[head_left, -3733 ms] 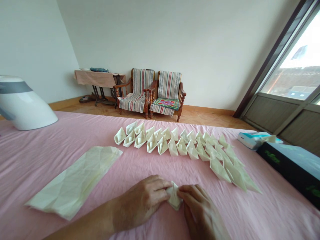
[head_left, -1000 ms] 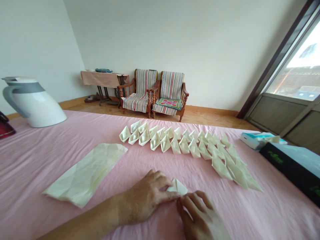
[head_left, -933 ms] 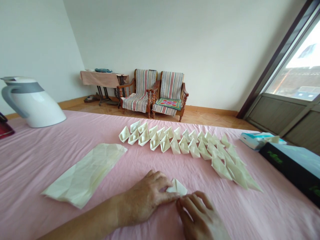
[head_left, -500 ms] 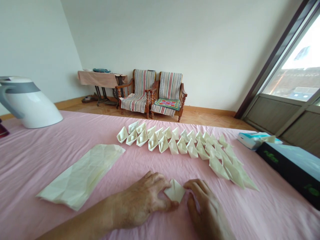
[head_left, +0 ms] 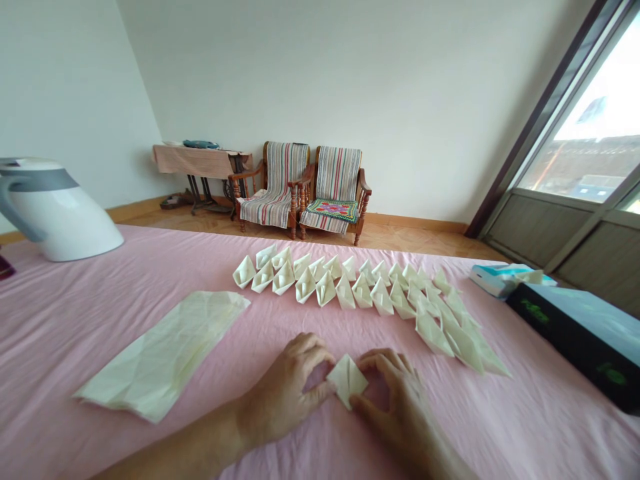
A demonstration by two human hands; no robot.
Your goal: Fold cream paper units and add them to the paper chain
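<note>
Between my two hands a small folded paper square (head_left: 347,381) lies on the pink cloth, turned like a diamond with a crease down its middle. My left hand (head_left: 295,380) has its thumb and fingertips at the square's left corner. On the other side, my right hand (head_left: 393,393) grips its right edge, thumb at the lower right and fingers at the upper right. Beyond the hands stand rows of folded paper boats (head_left: 326,290). To the left lies a stack of creased paper sheets (head_left: 163,357).
A white and grey jug (head_left: 75,213) stands at the far left of the pink-covered table (head_left: 200,453). On the right are a black box (head_left: 575,347) and a tissue pack (head_left: 493,280). Past the table, two wooden armchairs (head_left: 333,180) stand against the wall.
My right thumb has moved in onto the square's lower right edge, and my left thumb has drawn back to its left corner. The square has turned slightly, its point facing me.
</note>
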